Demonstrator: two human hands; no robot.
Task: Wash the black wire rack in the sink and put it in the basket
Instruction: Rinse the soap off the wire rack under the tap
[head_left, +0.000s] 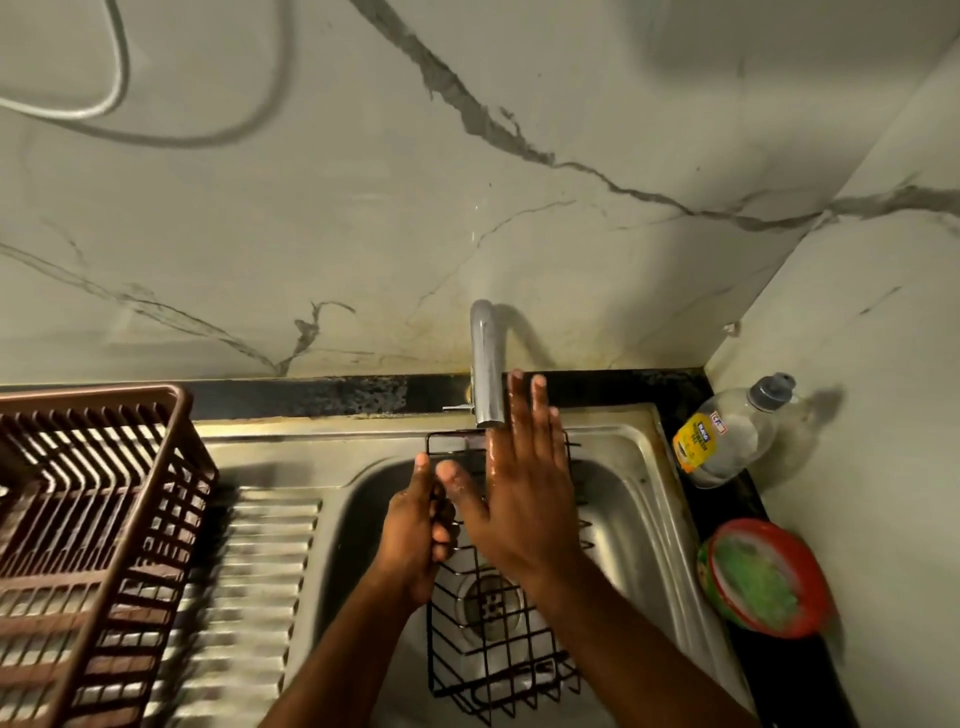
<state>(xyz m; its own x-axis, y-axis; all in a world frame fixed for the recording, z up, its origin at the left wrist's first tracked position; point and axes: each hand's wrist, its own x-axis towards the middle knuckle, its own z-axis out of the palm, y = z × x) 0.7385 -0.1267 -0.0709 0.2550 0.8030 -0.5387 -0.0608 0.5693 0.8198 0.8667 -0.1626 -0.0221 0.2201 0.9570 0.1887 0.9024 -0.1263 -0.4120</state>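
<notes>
The black wire rack (498, 654) stands upright over the steel sink (639, 499), its top edge just under the tap (488, 364). My left hand (415, 535) grips the rack's left side wire. Wet and with its fingers spread flat, my right hand (524, 478) lies against the rack's upper part, beside the tap's spout. It covers much of the rack's middle. The brown plastic basket (98, 519) stands on the left, on the ribbed draining board.
A clear dish-soap bottle with a yellow label (727, 436) lies on the black counter at the right. Below it sits a red-rimmed tub with a green scrub pad (758, 577). The sink drain (491, 603) shows behind the rack. Marble walls close the back and right.
</notes>
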